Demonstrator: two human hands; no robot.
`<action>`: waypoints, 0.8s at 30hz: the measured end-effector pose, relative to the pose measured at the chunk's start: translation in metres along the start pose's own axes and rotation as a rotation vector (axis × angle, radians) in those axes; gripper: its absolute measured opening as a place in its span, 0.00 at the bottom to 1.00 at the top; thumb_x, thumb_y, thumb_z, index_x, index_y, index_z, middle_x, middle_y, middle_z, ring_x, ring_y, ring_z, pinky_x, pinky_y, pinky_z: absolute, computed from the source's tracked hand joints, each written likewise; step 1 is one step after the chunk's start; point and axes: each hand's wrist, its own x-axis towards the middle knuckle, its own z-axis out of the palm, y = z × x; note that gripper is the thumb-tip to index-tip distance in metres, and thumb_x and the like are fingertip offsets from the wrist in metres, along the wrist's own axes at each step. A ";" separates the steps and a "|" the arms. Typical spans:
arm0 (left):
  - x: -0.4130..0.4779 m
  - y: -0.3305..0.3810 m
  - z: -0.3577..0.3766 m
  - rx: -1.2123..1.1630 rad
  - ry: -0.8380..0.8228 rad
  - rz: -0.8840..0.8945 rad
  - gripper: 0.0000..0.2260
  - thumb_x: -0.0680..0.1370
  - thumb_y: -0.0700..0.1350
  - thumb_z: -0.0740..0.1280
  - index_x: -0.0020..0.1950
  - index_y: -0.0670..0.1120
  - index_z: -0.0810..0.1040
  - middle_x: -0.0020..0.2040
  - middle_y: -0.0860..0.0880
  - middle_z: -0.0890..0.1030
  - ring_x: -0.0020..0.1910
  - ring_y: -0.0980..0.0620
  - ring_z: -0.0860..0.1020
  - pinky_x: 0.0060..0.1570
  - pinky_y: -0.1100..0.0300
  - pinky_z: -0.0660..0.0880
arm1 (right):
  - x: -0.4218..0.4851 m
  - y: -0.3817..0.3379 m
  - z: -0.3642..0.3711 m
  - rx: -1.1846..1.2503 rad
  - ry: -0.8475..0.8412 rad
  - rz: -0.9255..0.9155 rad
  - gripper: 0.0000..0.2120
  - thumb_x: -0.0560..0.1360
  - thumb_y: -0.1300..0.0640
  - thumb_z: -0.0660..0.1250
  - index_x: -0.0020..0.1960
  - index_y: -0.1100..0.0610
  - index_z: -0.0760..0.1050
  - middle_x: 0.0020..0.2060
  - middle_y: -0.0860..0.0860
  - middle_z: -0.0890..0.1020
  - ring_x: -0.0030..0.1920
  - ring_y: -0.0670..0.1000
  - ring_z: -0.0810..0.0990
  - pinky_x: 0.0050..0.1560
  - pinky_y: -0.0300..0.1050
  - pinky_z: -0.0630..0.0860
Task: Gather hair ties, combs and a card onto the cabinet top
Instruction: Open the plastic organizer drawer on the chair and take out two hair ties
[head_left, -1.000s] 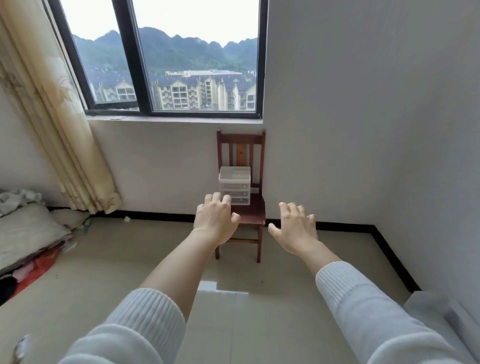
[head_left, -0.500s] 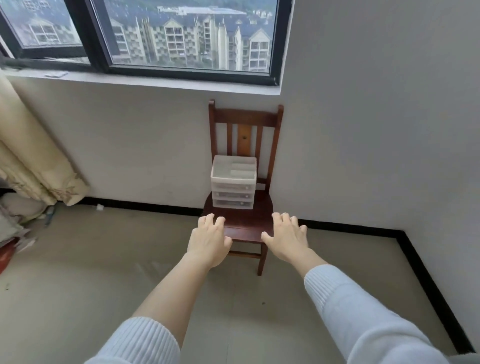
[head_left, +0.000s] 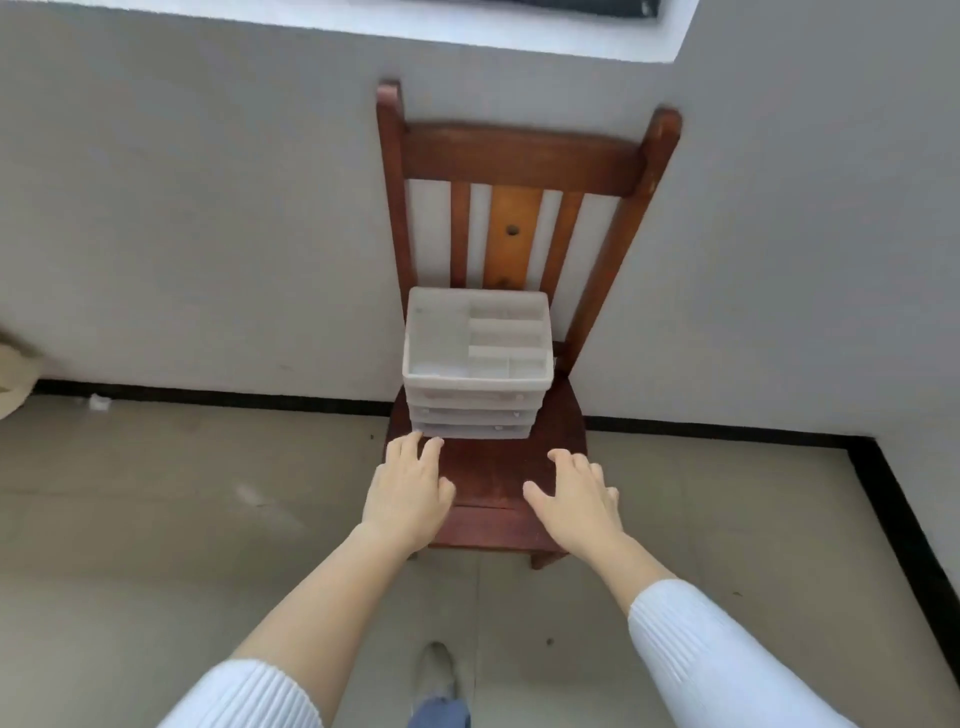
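A small translucent white drawer cabinet (head_left: 475, 395) stands at the back of a dark wooden chair seat (head_left: 491, 470). Its top is an open tray with several dividers, and it looks bare. Three shallow drawers sit below, all shut. My left hand (head_left: 408, 493) hovers palm down over the seat's front left, fingertips close to the lowest drawer's left corner. My right hand (head_left: 574, 501) is spread over the front right of the seat, farther from the cabinet. Both hands hold nothing. No hair ties, combs or card are visible.
The chair backrest (head_left: 519, 156) leans against a grey wall (head_left: 208, 208) in a room corner. A black skirting strip (head_left: 727, 431) runs along the floor. My foot (head_left: 439, 670) shows on the beige tiled floor (head_left: 156, 519). A curtain edge (head_left: 13, 379) is at far left.
I have stepped closer to the chair and my view has tilted down, so the window has left the frame. Both hands have reached forward over the seat toward the cabinet.
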 end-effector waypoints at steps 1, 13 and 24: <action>0.020 -0.009 0.002 0.031 0.016 0.031 0.23 0.76 0.45 0.59 0.70 0.44 0.63 0.73 0.41 0.64 0.71 0.43 0.60 0.62 0.49 0.69 | 0.015 0.000 0.010 0.020 -0.019 0.010 0.25 0.75 0.45 0.59 0.69 0.53 0.62 0.64 0.52 0.71 0.64 0.54 0.66 0.61 0.56 0.64; 0.146 -0.067 0.039 0.222 0.119 0.371 0.29 0.72 0.37 0.65 0.73 0.43 0.62 0.69 0.44 0.72 0.72 0.43 0.64 0.70 0.47 0.60 | 0.154 -0.042 0.082 1.076 -0.250 0.402 0.15 0.76 0.50 0.63 0.61 0.54 0.74 0.58 0.51 0.78 0.55 0.48 0.75 0.53 0.46 0.73; 0.145 -0.057 0.040 -0.068 0.161 0.258 0.23 0.78 0.48 0.59 0.73 0.48 0.63 0.74 0.49 0.65 0.74 0.53 0.57 0.73 0.58 0.49 | 0.160 -0.060 0.096 1.824 -0.274 0.662 0.05 0.71 0.58 0.64 0.45 0.54 0.76 0.52 0.53 0.77 0.59 0.54 0.74 0.54 0.51 0.69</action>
